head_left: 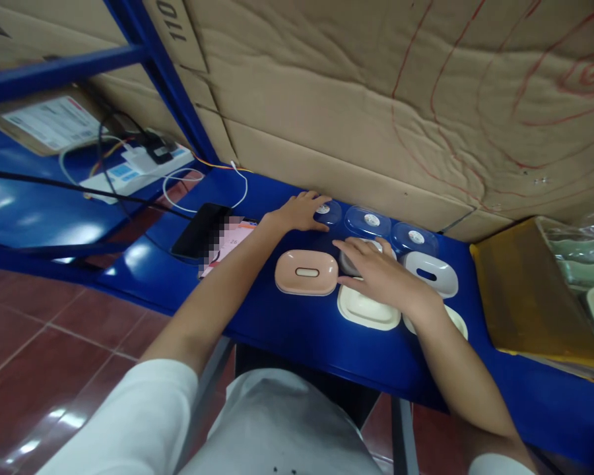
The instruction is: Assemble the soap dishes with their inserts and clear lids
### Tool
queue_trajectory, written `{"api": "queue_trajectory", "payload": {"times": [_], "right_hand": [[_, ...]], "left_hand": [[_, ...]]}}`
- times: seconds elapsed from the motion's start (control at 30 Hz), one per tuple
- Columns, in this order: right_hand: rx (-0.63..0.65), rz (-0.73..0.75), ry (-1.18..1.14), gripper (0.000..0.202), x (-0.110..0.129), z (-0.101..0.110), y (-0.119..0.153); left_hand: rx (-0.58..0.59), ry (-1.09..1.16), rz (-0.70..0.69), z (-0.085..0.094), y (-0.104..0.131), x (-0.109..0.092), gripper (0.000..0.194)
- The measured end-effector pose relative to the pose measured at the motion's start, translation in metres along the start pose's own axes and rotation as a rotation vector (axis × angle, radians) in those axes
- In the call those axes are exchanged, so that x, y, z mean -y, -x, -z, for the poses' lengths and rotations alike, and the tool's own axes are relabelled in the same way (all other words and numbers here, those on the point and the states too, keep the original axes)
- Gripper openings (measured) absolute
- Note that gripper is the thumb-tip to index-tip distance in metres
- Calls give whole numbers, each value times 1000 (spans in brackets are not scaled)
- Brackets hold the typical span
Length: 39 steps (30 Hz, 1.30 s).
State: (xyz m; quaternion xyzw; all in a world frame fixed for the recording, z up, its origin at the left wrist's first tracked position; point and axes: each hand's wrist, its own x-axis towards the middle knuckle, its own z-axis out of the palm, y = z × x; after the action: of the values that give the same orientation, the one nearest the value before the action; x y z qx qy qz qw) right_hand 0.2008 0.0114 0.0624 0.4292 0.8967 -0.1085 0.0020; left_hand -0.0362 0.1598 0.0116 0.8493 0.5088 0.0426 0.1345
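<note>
My left hand (304, 212) reaches to the back of the blue table, its thumb and fingers curved round the near end of a clear plastic lid (334, 212) with a round sticker. Two more clear lids (367, 220) (414, 238) lie to its right. My right hand (373, 272) has its fingers and thumb around a grey oval dish (347, 265), which it partly covers. Left of that hand sits a peach oval dish (288, 278) with a slotted middle. A cream tray (369, 313) lies below the hand; a white slotted insert (444, 278) and another cream piece (459, 322) lie to the right, the latter partly behind my forearm.
A black phone (200, 231) and a pink printed sheet (237, 236) lie left on the blue table (297, 340). Beyond are a power strip (138, 173) with cables and a blue shelf post (173, 86). Large cardboard (327, 99) stands behind; an open carton (529, 297) sits right.
</note>
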Motion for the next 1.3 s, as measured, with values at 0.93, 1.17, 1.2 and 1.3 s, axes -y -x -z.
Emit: {"api": "queue_trajectory", "payload": {"times": [0.93,1.17,1.2,1.3], "right_hand": [[-18,159,-203,88,16,-13,-13],[6,182,-211,84,15,-17,-15],[6,185,-207,84,15,-17,-15],[2,194,-188,81,14,-18,-15]], "left_hand": [[-304,86,-169,-34,167,-51,70],[-300,104,-236,-45,176,-42,73],[-292,95,-246,-45,178,-42,73],[-270,59,-263,-44,178,-41,74]]}}
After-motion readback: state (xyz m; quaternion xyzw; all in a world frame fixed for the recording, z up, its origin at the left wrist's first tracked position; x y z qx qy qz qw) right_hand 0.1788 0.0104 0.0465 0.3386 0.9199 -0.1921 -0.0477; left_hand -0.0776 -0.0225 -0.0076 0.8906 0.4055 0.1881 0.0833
